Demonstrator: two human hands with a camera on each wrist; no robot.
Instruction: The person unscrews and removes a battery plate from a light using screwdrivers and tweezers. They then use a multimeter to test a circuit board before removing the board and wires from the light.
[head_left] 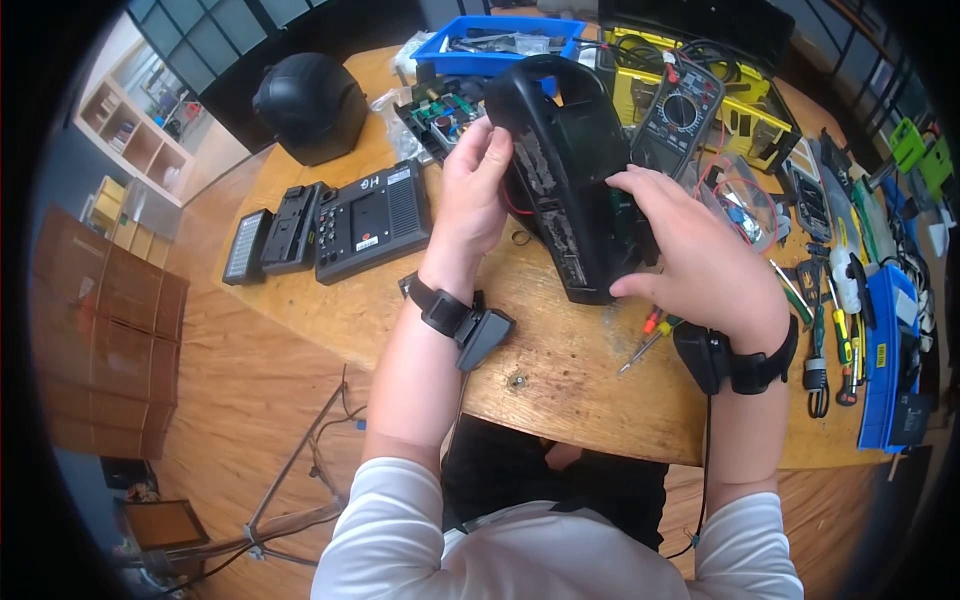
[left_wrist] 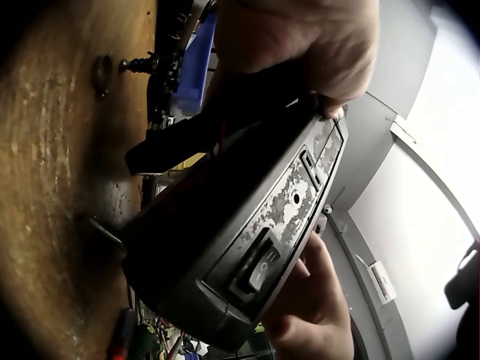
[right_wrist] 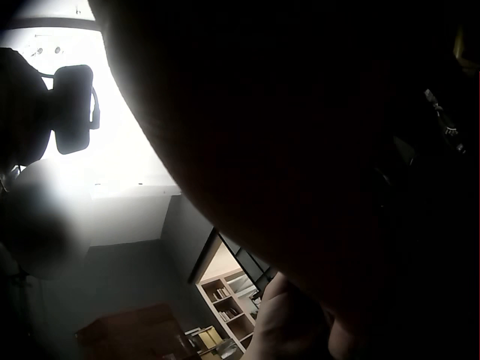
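A black plastic device housing is held tilted up above the wooden table. Its narrow side carries patchy residue, and the left wrist view shows a rocker switch and a small round hole in that side. My left hand grips the housing's upper left edge, thumb on the near side. On the opposite side, my right hand holds it with fingertips at the edge and thumb by the lower corner. The right wrist view is mostly dark, filled by the hand and forearm.
Left on the table lie a black panel unit and smaller black modules. Behind are a circuit board, a blue tray and a multimeter. Screwdrivers and a blue bin line the right.
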